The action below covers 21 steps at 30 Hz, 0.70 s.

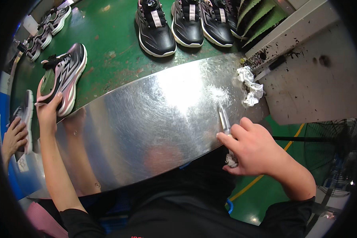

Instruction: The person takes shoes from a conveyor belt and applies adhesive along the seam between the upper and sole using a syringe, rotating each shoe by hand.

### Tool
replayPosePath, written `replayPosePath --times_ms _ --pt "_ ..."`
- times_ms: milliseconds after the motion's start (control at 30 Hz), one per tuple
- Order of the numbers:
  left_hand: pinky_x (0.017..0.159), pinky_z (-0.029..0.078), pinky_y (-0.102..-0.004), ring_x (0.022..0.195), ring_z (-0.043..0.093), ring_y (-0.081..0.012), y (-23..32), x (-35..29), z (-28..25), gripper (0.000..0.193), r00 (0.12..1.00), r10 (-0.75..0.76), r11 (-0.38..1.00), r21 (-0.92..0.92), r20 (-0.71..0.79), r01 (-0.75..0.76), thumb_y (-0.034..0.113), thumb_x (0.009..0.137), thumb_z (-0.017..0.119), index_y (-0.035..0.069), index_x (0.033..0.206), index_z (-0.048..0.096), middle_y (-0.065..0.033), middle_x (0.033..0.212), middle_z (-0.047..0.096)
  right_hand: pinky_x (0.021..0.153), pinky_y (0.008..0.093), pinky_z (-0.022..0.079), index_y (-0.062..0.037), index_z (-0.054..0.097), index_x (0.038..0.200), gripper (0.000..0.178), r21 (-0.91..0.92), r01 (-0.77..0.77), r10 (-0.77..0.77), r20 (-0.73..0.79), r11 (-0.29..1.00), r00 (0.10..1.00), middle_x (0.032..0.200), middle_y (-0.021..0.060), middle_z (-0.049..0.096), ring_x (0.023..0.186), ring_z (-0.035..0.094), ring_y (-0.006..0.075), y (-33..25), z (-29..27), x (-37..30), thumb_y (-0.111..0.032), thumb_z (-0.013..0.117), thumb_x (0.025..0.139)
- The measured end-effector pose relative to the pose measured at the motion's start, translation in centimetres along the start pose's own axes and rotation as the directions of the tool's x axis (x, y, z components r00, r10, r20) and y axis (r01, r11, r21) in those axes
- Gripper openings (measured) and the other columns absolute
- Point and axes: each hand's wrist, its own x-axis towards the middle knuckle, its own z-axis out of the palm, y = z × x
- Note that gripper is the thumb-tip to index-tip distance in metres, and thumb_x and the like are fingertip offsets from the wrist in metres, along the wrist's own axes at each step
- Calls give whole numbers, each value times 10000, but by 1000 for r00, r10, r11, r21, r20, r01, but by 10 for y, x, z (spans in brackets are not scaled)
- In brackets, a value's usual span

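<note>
At the left, my left hand point(49, 113) is closed on the heel end of a black, grey and pink sneaker point(67, 75). The sneaker has a white sole and its toe points away from me. My right hand point(252, 146) grips a slim tool with a pointed metal blade point(223, 119), possibly a knife. Its tip points forward over the shiny metal plate point(146, 119). Most of the tool's handle is hidden by my fingers, and something whitish shows below them.
Several black sneakers, such as this one point(156, 29), stand on the green surface point(107, 39). Crumpled white paper point(250, 87) lies by a metal panel point(313, 75). Another person's hand point(15, 137) touches a shoe point(27, 115) at far left. A fan point(331, 154) stands at right.
</note>
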Motion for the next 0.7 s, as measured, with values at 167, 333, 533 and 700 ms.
replayPosePath --times_ms 167,333,533,700 --pt "1026 281 -271 1184 436 -171 38 -56 -8 698 995 69 996 -63 78 -64 62 727 628 -17 1358 341 -91 1283 474 674 343 467 -83 503 1182 720 239 38 58 -382 970 922 867 81 498 801 485 260 13 25 10 -352 778 574" --pt "1047 259 -309 1203 420 -215 57 -141 -12 806 998 24 940 338 55 -41 232 712 674 -67 1358 297 -131 1350 394 720 344 464 -54 481 1198 746 388 111 80 -444 915 892 932 104 518 858 501 281 19 52 3 -342 784 580" --pt "988 341 -325 1176 444 -228 53 -191 12 573 948 33 929 341 316 -146 248 816 571 -12 1294 389 -102 1262 458 678 232 419 -41 386 1266 924 910 380 323 -313 -168 893 1094 100 543 918 517 123 29 81 -12 -501 802 581" --pt "939 401 -287 1129 491 -216 55 -130 13 601 988 -104 955 -266 117 132 158 795 522 -11 1341 334 -122 1204 487 585 263 387 -61 376 1290 863 327 548 460 -309 -770 832 1041 159 562 790 492 178 35 104 0 -742 427 763"
